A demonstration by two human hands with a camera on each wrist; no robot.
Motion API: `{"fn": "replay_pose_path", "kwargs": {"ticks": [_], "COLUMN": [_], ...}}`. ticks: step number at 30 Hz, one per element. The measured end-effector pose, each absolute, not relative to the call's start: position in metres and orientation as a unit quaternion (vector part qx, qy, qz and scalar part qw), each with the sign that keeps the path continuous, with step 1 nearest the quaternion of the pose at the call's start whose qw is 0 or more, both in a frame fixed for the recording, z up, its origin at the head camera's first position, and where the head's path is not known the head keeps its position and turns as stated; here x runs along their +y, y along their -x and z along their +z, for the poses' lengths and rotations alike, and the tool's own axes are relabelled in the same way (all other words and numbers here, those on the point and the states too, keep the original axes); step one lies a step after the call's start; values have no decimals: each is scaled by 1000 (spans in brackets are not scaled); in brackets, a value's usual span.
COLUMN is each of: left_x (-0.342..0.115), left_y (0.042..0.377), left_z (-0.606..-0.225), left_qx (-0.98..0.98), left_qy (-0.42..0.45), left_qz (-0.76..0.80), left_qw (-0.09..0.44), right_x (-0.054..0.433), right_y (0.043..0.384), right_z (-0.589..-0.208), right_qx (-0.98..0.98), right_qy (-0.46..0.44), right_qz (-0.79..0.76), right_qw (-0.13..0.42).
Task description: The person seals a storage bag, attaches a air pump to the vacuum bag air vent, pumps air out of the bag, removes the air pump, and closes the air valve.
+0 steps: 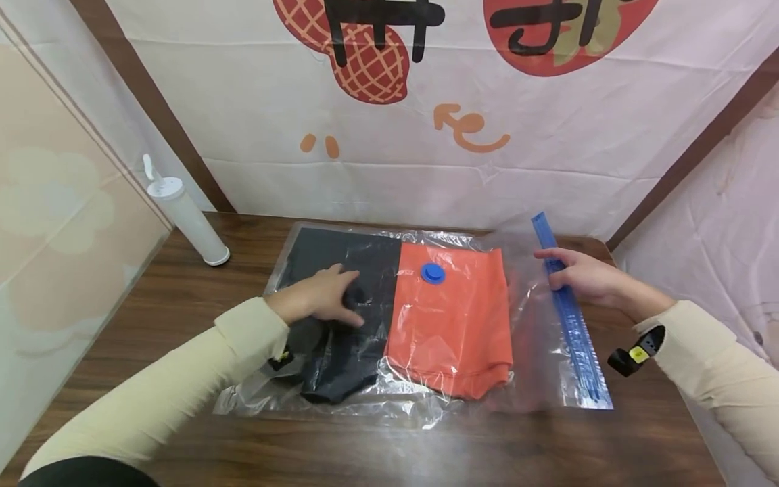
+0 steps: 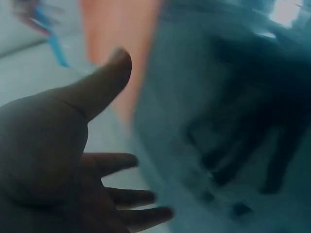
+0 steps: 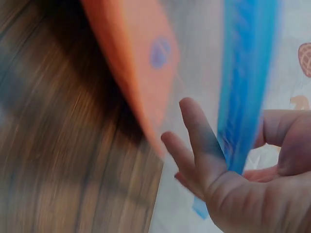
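A clear plastic storage bag (image 1: 538, 372) lies on the table with a folded black cloth (image 1: 371, 264) and a folded orange cloth (image 1: 450, 325) side by side inside. Over the orange one sits a round blue valve (image 1: 433, 273). My left hand (image 1: 322, 294) is spread above the black cloth, fingers apart; the left wrist view shows this hand (image 2: 53, 141) with nothing in it. At the bag's right end, my right hand (image 1: 587, 274) pinches the blue zip strip (image 1: 575, 331) near its far part. In the right wrist view the strip (image 3: 248, 82) passes between thumb and fingers.
A translucent white cylinder (image 1: 191, 223) with a white cap and raised tab stands at the table's back left. Behind the brown wooden table (image 1: 292, 453) hangs a printed cloth (image 1: 243, 122); another panel (image 1: 55, 223) borders the left side.
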State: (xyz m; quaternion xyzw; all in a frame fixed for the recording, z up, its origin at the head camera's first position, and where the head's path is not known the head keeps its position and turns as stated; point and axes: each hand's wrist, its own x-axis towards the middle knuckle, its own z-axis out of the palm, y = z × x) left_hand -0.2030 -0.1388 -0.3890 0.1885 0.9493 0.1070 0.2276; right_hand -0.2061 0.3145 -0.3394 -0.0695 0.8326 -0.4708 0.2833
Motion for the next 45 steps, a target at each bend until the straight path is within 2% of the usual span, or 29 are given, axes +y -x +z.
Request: {"fn": "replay_pose_path", "kwargs": {"ticks": [4, 8, 20, 24, 30, 35, 39, 45], "left_x": [-172, -190, -201, -203, -209, -213, -215, -215], "left_y": [193, 184, 183, 178, 163, 155, 152, 150], "left_z": [-406, -421, -434, -434, -437, -438, -439, -441], "left_qx": [947, 943, 945, 948, 950, 947, 940, 936], "left_qy": [-163, -166, -177, -178, -203, -217, -224, -226], "left_qz": [96, 130, 159, 158, 152, 158, 170, 175], "left_qw": [261, 258, 224, 210, 181, 176, 192, 207], "right_x": [322, 327, 351, 353, 338, 309, 290, 281], "right_y": [205, 204, 201, 194, 177, 154, 136, 125], "right_z": [-341, -346, -391, -408, -423, -429, -437, -450], "right_qx": [812, 809, 877, 914, 966, 968, 963, 965], "right_qy": [68, 62, 79, 98, 115, 141, 173, 155], "right_qz": [-492, -492, -395, -322, -190, -191, -189, -160], "right_qw": [308, 315, 260, 225, 130, 81, 87, 139]}}
